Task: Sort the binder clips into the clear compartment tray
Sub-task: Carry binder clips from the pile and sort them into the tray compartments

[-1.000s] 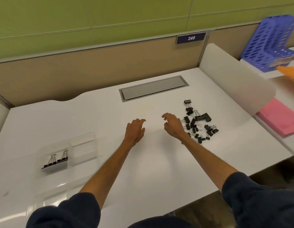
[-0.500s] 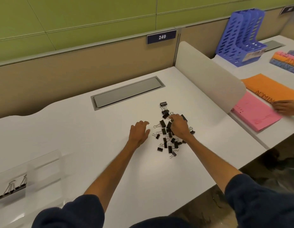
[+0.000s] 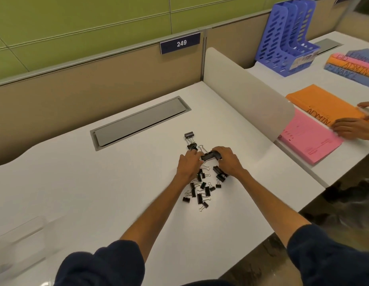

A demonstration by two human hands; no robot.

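A pile of black binder clips [image 3: 200,190] lies on the white desk [image 3: 97,182] in mid-view. My left hand [image 3: 188,165] and my right hand [image 3: 229,161] meet at the far side of the pile. Between their fingertips sits a large black binder clip [image 3: 210,156], and both hands touch it. Two more clips [image 3: 191,141] lie just beyond the hands. The clear compartment tray [image 3: 18,242] shows as a blurred shape at the lower left edge of the view, far from both hands.
A grey cable hatch [image 3: 138,120] is set into the desk behind the pile. A white divider [image 3: 251,93] fences the right side. Beyond it lie pink [image 3: 309,141] and orange folders [image 3: 324,102], another person's hands [image 3: 353,126], and a blue file rack [image 3: 289,36].
The view has swung right, so the tray has slid toward the lower left edge. My left hand moved right into the pile and both hands closed around a large clip.
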